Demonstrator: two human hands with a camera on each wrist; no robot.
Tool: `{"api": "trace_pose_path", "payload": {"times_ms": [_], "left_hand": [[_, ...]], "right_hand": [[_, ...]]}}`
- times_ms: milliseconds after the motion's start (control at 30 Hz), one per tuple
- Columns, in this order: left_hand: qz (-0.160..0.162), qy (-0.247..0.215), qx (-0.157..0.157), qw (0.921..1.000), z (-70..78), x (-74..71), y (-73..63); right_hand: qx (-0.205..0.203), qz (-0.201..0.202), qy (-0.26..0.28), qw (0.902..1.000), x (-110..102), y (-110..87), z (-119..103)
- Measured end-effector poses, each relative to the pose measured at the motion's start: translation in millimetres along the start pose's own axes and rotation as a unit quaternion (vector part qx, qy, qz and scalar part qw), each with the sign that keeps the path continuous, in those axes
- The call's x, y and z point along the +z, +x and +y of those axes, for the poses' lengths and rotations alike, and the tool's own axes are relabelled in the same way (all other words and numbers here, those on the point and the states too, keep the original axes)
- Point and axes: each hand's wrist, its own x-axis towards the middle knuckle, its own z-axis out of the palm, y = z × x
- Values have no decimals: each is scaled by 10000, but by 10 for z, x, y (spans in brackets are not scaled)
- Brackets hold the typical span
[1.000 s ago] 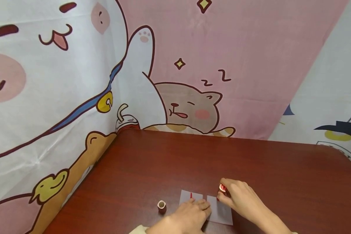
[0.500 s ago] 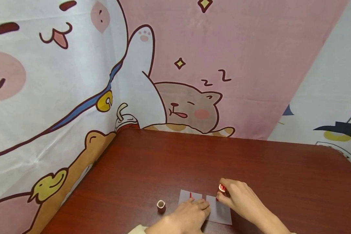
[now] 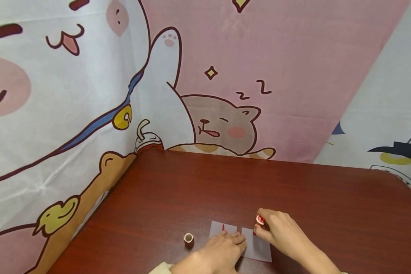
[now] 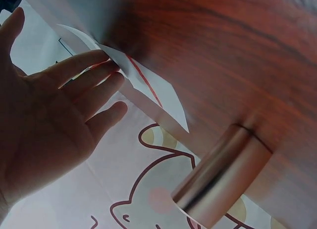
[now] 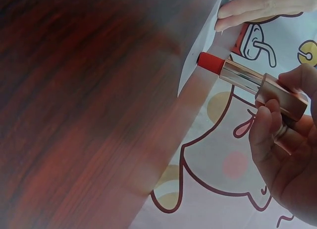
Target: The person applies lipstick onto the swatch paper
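My right hand (image 3: 284, 232) pinches a lipstick (image 5: 243, 76) by its gold base, between thumb and fingers. Its red bullet is out and meets the white paper (image 3: 258, 247) close to the far edge of the right part. Extended fingers of my left hand (image 3: 222, 253) rest on the paper's middle, where a notch shows at the far edge. On the left part runs a short red line (image 4: 144, 80), partly behind those fingers in the head view. Left of the paper, the gold lipstick cap (image 3: 189, 240) stands upright with its hollow end up.
The brown wooden table (image 3: 198, 190) extends beyond the paper to a pink and white cartoon cloth (image 3: 294, 76) at the back. More of this cloth hangs along the table's left side.
Both hands keep their places on the paper and the lipstick. The head view shifts very slightly; otherwise the things look the same.
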Motion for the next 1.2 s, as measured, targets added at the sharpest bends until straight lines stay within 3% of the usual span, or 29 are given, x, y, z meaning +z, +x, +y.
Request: {"api": "trace_pose_path", "payload": {"times_ms": [1200], "left_hand": [[-7, -121, 33, 9999, -10, -13, -36]], "right_hand": [[-123, -121, 167, 9997, -20, -22, 8]]}}
